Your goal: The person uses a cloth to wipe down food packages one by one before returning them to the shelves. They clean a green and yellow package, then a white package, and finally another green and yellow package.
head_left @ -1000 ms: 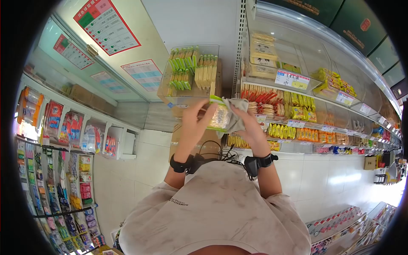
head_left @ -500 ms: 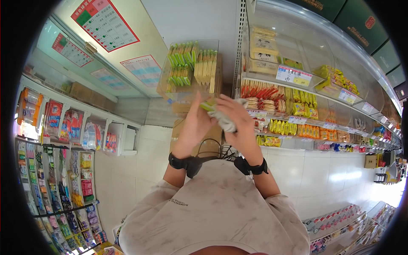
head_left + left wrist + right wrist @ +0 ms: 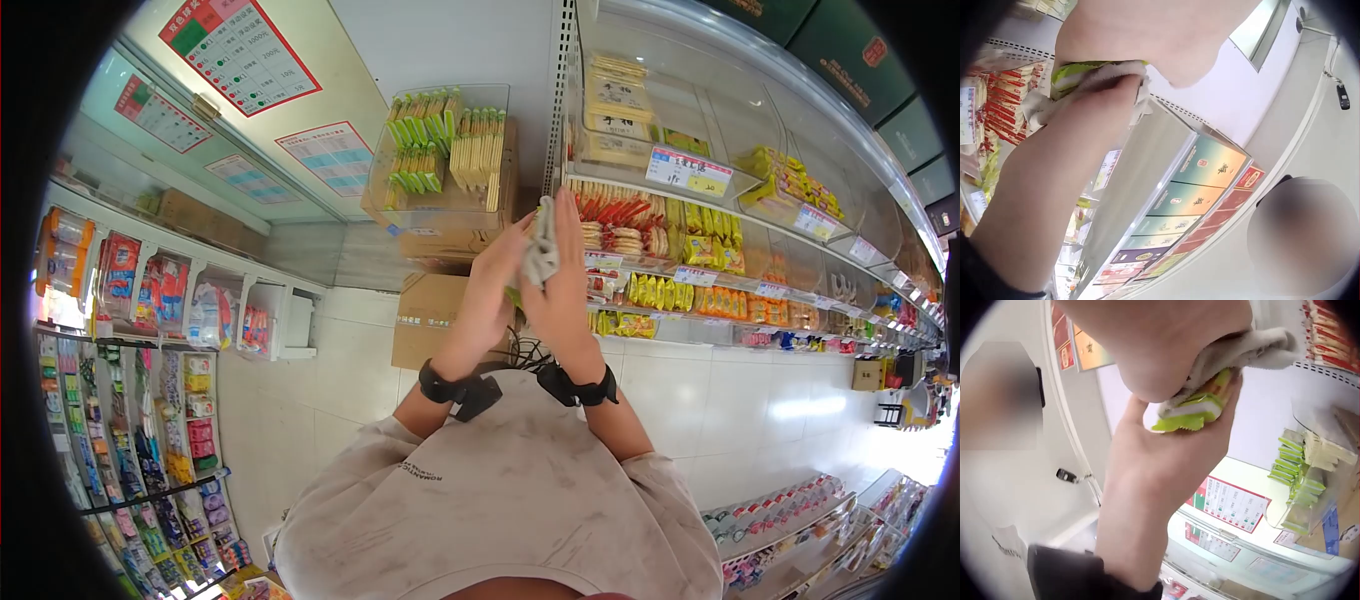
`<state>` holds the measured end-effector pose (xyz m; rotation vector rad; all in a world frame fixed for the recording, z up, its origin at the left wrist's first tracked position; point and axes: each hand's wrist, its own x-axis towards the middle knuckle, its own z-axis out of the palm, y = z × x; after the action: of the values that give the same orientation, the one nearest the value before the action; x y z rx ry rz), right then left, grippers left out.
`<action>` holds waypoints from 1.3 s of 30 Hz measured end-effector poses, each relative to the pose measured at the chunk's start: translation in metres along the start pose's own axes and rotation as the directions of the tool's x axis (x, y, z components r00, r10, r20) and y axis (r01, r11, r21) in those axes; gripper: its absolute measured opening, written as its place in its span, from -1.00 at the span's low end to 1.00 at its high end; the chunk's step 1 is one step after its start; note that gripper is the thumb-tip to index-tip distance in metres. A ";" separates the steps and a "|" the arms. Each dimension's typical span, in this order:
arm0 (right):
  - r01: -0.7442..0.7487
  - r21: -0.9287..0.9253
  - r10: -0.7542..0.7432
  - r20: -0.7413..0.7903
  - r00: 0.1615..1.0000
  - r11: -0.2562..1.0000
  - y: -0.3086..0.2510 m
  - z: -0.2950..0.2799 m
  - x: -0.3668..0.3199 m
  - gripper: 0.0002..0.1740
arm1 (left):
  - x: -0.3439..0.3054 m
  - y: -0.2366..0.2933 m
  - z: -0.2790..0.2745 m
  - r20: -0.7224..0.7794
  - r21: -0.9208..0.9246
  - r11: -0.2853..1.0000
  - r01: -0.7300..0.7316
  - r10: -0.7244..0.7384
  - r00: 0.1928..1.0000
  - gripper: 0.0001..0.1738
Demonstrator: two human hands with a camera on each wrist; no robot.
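Both hands meet in front of the chest in the head view. The left hand (image 3: 490, 290) grips a small green-edged packet (image 3: 1188, 420), its fingers and thumb around the sides in the right wrist view. A crumpled grey-white cloth (image 3: 541, 255) lies between the palms, held by the right hand (image 3: 562, 285) against the packet. In the left wrist view, the right thumb rests over the cloth (image 3: 1116, 75), beside the packet's green edge (image 3: 1067, 78). Most of the packet is hidden by the hands.
A clear bin (image 3: 425, 215) of upright green-edged packets stands on cardboard ahead. Shelves of snacks (image 3: 715, 240) with price labels run along the right. A cardboard box (image 3: 425, 320) sits below the bin, and white racks (image 3: 285, 335) of goods stand left.
The hands have turned upright and come together, so the packet, plainly visible a second ago, is mostly covered. The right hand and cloth have shifted left against the left hand.
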<state>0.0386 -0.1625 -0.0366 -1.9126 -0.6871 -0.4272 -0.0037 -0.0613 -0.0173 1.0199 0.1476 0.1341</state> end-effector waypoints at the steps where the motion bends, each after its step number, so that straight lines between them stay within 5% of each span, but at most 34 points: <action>1: -0.165 0.252 0.163 0.029 0.986 0.954 0.005 -0.001 -0.001 -0.28 | -0.003 0.002 0.000 0.012 0.224 0.967 -0.121 0.122 0.992 -0.39; 3: -0.445 0.659 0.427 0.202 0.882 0.607 0.015 -0.006 -0.006 -0.41 | -0.008 0.011 0.000 0.111 0.614 0.718 -0.328 0.333 0.936 -0.45; 6: -0.704 0.657 0.552 0.493 0.673 0.271 0.029 -0.017 -0.022 -0.54 | -0.011 0.027 0.006 0.060 0.652 0.648 -0.393 0.473 0.879 -0.53; 9: -0.579 0.719 0.530 0.341 0.776 0.385 0.018 -0.008 -0.035 -0.58 | -0.003 0.023 -0.013 -0.055 0.480 0.822 -0.307 0.377 0.924 -0.55; 13: -0.429 0.697 0.515 0.099 0.851 0.575 0.049 0.000 -0.044 -0.52 | -0.010 0.035 -0.026 -0.047 0.424 0.891 -0.162 0.200 0.979 -0.55; 16: -0.501 0.609 0.576 0.087 0.813 0.615 0.046 -0.005 -0.032 -0.50 | -0.015 0.035 -0.037 -0.039 0.272 0.955 -0.114 0.129 0.991 -0.50; 18: -0.671 0.600 0.719 0.216 0.661 0.436 0.038 0.001 -0.028 -0.51 | -0.014 0.026 -0.040 -0.093 0.260 0.949 -0.177 0.207 0.974 -0.46; 23: -0.466 0.458 0.352 0.315 0.881 0.757 0.006 0.015 -0.028 -0.56 | -0.015 0.023 -0.048 -0.161 0.359 0.915 -0.185 0.256 0.953 -0.45; 26: -0.480 0.374 0.282 0.472 0.835 0.794 0.013 0.005 -0.023 -0.58 | -0.017 0.028 -0.059 -0.162 0.298 0.938 -0.177 0.232 0.959 -0.45; 29: -0.296 0.319 0.170 0.367 0.914 0.900 0.031 0.000 -0.031 -0.62 | -0.019 0.035 -0.065 -0.212 0.240 0.954 -0.181 0.234 0.949 -0.45; 32: -0.622 0.722 0.622 0.345 0.703 0.302 0.006 -0.014 -0.007 -0.57 | -0.020 0.041 -0.071 -0.124 0.351 0.922 -0.163 0.218 0.968 -0.43; 36: -0.367 0.404 0.289 0.241 0.926 0.838 0.005 -0.001 -0.009 -0.61 | -0.015 0.035 -0.072 0.061 0.556 0.819 -0.143 0.131 0.989 -0.37; 39: -0.370 0.345 0.303 0.233 0.924 0.863 0.005 0.000 -0.004 -0.60 | -0.016 0.046 -0.061 -0.044 0.415 0.910 0.000 0.020 0.999 -0.26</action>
<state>0.0386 -0.1649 -0.0424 -1.6557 -0.4845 0.0955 -0.0327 0.0102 -0.0084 1.4443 0.2202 0.1395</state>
